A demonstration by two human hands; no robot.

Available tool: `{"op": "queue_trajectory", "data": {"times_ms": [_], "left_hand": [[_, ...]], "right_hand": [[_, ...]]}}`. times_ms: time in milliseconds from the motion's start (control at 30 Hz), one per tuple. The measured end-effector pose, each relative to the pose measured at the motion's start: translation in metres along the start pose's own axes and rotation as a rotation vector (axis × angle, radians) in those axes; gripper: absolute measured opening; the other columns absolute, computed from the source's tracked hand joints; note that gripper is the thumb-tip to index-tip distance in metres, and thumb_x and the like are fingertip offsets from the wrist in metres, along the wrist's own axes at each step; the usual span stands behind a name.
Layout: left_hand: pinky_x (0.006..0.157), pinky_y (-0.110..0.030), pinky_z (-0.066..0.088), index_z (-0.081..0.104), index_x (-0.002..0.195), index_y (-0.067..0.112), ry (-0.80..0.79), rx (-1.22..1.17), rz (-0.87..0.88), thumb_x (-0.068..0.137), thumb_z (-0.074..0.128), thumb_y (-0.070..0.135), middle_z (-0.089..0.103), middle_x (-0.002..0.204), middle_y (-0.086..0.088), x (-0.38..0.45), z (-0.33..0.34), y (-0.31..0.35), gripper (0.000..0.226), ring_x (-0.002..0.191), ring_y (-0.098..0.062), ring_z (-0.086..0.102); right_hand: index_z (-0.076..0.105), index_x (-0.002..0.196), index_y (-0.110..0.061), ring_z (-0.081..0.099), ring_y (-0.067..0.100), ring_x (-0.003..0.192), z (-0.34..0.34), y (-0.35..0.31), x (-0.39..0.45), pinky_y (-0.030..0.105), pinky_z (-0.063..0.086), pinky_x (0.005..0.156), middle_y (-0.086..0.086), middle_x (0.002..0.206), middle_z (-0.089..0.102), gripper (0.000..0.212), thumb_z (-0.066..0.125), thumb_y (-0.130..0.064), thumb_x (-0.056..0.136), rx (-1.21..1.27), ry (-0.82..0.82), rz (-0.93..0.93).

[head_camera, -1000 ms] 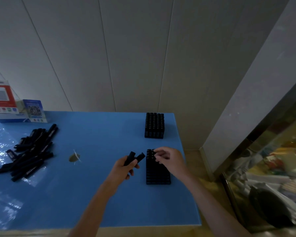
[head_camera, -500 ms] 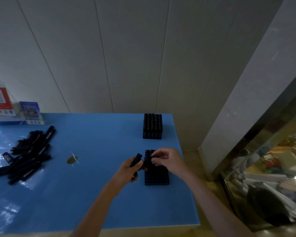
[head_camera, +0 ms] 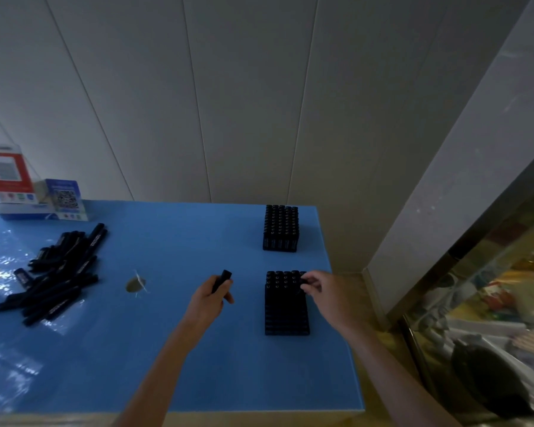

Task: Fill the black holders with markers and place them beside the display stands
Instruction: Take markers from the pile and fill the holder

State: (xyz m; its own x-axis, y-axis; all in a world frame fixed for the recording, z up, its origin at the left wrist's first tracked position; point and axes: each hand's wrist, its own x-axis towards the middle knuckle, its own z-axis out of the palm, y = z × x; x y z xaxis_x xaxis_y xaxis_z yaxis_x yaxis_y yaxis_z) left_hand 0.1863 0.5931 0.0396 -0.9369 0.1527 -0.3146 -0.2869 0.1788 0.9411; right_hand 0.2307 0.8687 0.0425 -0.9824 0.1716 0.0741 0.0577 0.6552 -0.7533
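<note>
Two holders on surface (head_camera: pixel 173 349) near right edge: far holder (head_camera: pixel 280 228) full; near holder (head_camera: pixel 286 303) part filled | left hand (head_camera: pixel 208 300) fingers clamped on one marker (head_camera: pixel 222 280), left of near holder | right hand (head_camera: pixel 327 295) fingers pinch marker top at near holder's far right corner | loose markers (head_camera: pixel 54 277) heaped near left edge | stands (head_camera: pixel 34 191) at far left corner

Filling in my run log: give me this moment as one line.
left hand: holds marker | right hand: pinches marker into near holder | far holder: full | loose markers: left on table
</note>
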Motion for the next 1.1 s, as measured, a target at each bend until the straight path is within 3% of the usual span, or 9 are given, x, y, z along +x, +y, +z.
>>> {"op": "queue_trajectory", "data": {"times_ms": [133,267,333,467,667,800,967,1100], "left_hand": [[0.044,-0.023,0.034,0.063,0.104,0.007,0.029,0.03,0.01,0.103,0.052,0.021,0.069,0.073,-0.002,0.0,-0.004,-0.004,0.017,0.049,-0.012,0.04],[0.046,-0.022,0.036,0.065,0.102,0.01,0.003,0.055,0.014,0.102,0.053,0.02,0.07,0.077,-0.003,-0.004,-0.004,-0.004,0.015,0.05,-0.012,0.043],[0.048,-0.021,0.037,0.065,0.102,0.011,0.006,0.073,0.014,0.102,0.054,0.021,0.071,0.076,-0.001,-0.004,-0.005,-0.004,0.014,0.053,-0.012,0.047],[0.047,-0.016,0.037,0.066,0.101,0.011,0.01,0.08,0.006,0.101,0.055,0.019,0.073,0.08,-0.002,-0.005,-0.004,-0.001,0.014,0.055,-0.011,0.053],[0.05,-0.026,0.043,0.064,0.106,0.011,-0.041,0.057,0.021,0.101,0.057,0.022,0.077,0.09,-0.005,-0.007,-0.003,-0.002,0.014,0.065,-0.018,0.062],[0.055,-0.029,0.049,0.061,0.107,0.01,-0.058,-0.007,0.013,0.101,0.057,0.021,0.077,0.093,-0.007,-0.011,0.003,0.005,0.014,0.068,-0.021,0.065],[0.067,-0.031,0.054,0.064,0.101,0.011,-0.083,-0.004,0.029,0.099,0.061,0.02,0.075,0.09,-0.006,-0.011,0.007,0.008,0.01,0.074,-0.022,0.066],[0.062,-0.014,0.047,0.068,0.088,0.026,-0.044,0.246,0.159,0.094,0.067,0.031,0.065,0.08,0.007,-0.011,0.012,0.014,0.008,0.073,-0.007,0.06]], "right_hand": [[0.073,0.103,-0.01,0.061,-0.004,0.079,0.006,0.003,0.0,0.003,0.045,0.074,-0.004,0.094,0.072,0.015,0.071,-0.008,0.088,-0.114,0.008,-0.071],[0.074,0.1,-0.011,0.067,0.008,0.085,0.015,0.014,0.004,0.025,0.056,0.081,-0.001,0.094,0.073,0.016,0.074,-0.008,0.085,-0.152,-0.018,-0.106],[0.074,0.099,-0.013,0.066,0.009,0.083,0.019,0.019,0.005,0.03,0.057,0.079,-0.002,0.092,0.072,0.016,0.075,-0.008,0.084,-0.165,-0.016,-0.123],[0.074,0.1,-0.014,0.066,0.008,0.083,0.024,0.022,0.007,0.026,0.056,0.079,-0.002,0.093,0.071,0.017,0.075,-0.009,0.084,-0.159,0.012,-0.12],[0.071,0.098,-0.017,0.063,0.005,0.08,0.026,0.028,0.003,0.023,0.055,0.074,-0.006,0.09,0.068,0.013,0.072,-0.009,0.087,-0.201,-0.008,-0.134],[0.073,0.103,-0.015,0.06,0.005,0.077,0.026,0.028,0.002,0.014,0.047,0.072,-0.003,0.091,0.067,0.016,0.072,-0.009,0.088,-0.221,0.002,-0.132],[0.071,0.106,-0.019,0.062,0.004,0.078,0.023,0.023,0.004,0.026,0.057,0.074,-0.009,0.094,0.066,0.016,0.07,-0.016,0.09,-0.197,0.022,-0.136],[0.071,0.105,-0.021,0.063,0.0,0.081,0.019,0.008,0.003,0.021,0.056,0.074,-0.014,0.093,0.067,0.014,0.068,-0.019,0.091,-0.106,0.031,-0.129]]}}
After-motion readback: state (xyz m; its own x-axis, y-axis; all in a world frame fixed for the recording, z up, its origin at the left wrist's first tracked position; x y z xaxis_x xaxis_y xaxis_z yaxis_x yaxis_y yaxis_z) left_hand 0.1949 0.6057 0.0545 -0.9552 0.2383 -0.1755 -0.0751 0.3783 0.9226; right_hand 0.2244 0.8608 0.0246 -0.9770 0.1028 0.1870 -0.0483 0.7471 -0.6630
